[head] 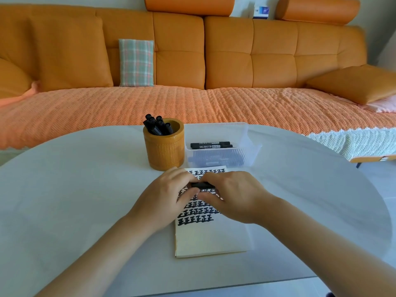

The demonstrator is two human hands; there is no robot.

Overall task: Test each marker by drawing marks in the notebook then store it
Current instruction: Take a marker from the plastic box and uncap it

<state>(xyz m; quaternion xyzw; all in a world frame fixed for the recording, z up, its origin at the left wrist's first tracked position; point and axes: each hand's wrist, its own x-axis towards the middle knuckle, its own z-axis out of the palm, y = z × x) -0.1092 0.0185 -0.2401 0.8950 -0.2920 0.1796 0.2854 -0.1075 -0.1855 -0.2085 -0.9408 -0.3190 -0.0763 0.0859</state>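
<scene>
A notebook (pixel 211 239) lies open on the white table, its upper half filled with rows of black marks. Over that page my left hand (pixel 166 200) and my right hand (pixel 232 195) meet, and both grip one black marker (pixel 201 185) held level between them; only its middle shows between the fingers. A yellow-brown pen cup (pixel 164 146) behind the notebook holds several black markers (pixel 157 125) standing upright. To its right a clear plastic box (pixel 248 151) holds two black markers (pixel 211 145) lying flat.
The white table (pixel 75 200) has a rounded far edge. Beyond it stands an orange sofa (pixel 214 67) with a plaid cushion (pixel 136 62). A small blue and white box (pixel 261 12) sits on the ledge behind the sofa.
</scene>
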